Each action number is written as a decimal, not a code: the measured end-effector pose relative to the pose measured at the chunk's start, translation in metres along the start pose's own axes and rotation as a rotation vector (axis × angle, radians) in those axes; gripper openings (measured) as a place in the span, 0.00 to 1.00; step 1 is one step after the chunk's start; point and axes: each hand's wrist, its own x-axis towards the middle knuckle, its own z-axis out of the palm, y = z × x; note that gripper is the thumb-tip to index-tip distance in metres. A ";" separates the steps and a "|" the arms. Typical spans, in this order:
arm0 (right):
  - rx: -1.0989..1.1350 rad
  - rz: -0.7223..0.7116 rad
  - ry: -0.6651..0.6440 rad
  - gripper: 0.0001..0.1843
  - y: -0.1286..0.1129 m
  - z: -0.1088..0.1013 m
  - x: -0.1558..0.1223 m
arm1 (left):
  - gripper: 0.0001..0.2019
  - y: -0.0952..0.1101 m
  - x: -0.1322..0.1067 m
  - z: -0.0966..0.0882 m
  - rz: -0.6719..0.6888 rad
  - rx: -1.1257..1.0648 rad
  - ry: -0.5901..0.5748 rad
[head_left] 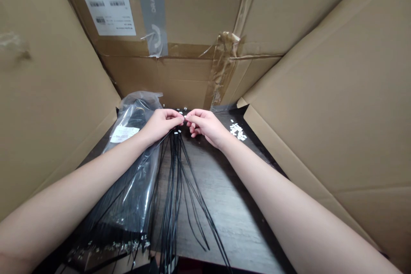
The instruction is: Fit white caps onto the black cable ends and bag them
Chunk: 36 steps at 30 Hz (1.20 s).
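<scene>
Left of a bundle of long, thin black cable ties (175, 171), a clear plastic bag (141, 99) of black ties lies on a dark wood-grain counter (224, 209). The left hand (160, 126) holds the bundle, its fingers (170, 114) closed; the right hand (205, 127) pinches a tiny white piece (185, 117) above it. Right of the bundle sit loose small white pieces (237, 130). A loosened pinch could lose the tiny piece among the ties.

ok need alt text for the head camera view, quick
Left hand and right hand pinch a small white piece above a bunch of long black cable ties fanning out. A clear plastic bag lies left, loose white pieces right, with cardboard box flaps around.
</scene>
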 end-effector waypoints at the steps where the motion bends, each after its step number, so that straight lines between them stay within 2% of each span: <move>1: 0.001 0.008 0.005 0.10 -0.001 0.000 0.000 | 0.09 -0.001 0.000 0.000 0.002 0.001 -0.001; 9: 0.004 0.050 -0.013 0.05 -0.004 0.001 0.000 | 0.10 -0.002 0.000 -0.002 0.005 -0.012 -0.002; 25: 0.032 0.051 -0.075 0.07 -0.005 -0.002 -0.002 | 0.13 -0.003 0.001 -0.003 0.015 -0.002 -0.025; 36: 0.003 0.024 -0.061 0.09 -0.003 -0.002 -0.002 | 0.10 -0.002 0.000 -0.002 0.002 0.000 -0.035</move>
